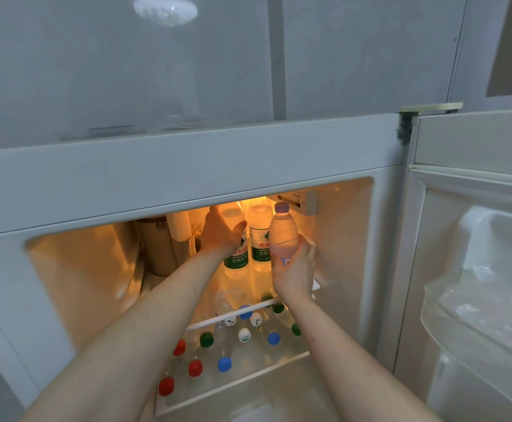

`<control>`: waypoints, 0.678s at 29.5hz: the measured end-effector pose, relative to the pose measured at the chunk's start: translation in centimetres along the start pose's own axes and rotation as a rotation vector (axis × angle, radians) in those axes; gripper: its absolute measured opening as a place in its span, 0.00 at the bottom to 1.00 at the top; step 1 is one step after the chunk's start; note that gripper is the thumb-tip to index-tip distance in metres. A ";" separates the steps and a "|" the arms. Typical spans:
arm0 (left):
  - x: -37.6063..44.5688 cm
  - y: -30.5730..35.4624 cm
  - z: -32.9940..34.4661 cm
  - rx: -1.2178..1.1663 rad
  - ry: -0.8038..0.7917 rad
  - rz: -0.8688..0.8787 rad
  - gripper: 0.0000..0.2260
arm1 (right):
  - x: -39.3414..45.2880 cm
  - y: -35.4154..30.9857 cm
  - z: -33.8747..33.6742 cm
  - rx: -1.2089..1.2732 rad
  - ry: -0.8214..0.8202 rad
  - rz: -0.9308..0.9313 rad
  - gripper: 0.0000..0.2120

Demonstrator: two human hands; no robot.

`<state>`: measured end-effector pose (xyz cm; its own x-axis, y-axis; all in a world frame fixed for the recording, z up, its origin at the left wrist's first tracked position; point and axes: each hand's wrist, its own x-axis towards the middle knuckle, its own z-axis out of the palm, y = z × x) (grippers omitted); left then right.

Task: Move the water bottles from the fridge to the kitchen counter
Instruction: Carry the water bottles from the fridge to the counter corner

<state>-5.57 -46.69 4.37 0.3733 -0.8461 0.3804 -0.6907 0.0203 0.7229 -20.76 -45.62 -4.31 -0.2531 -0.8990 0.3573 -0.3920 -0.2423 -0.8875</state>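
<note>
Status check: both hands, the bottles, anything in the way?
Right hand grips purple-capped bottle, still inside fridge. Left hand on green-label bottle, top shelf. Nothing blocking; many bottles below.
</note>
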 end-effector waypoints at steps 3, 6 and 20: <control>-0.2 -0.4 0.1 0.022 0.034 0.004 0.35 | 0.3 0.2 -0.1 0.006 -0.021 0.001 0.31; -0.3 -0.8 0.1 0.029 0.063 -0.006 0.33 | 0.2 0.3 -0.2 0.016 -0.032 0.005 0.31; -3.8 -1.2 -2.3 0.086 0.046 0.020 0.34 | -1.5 -0.2 -0.4 -0.007 -0.077 -0.018 0.33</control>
<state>-4.74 -42.27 3.39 0.3859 -0.8205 0.4217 -0.7480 -0.0106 0.6636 -20.71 -44.10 -4.58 -0.1771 -0.9201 0.3494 -0.4023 -0.2563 -0.8789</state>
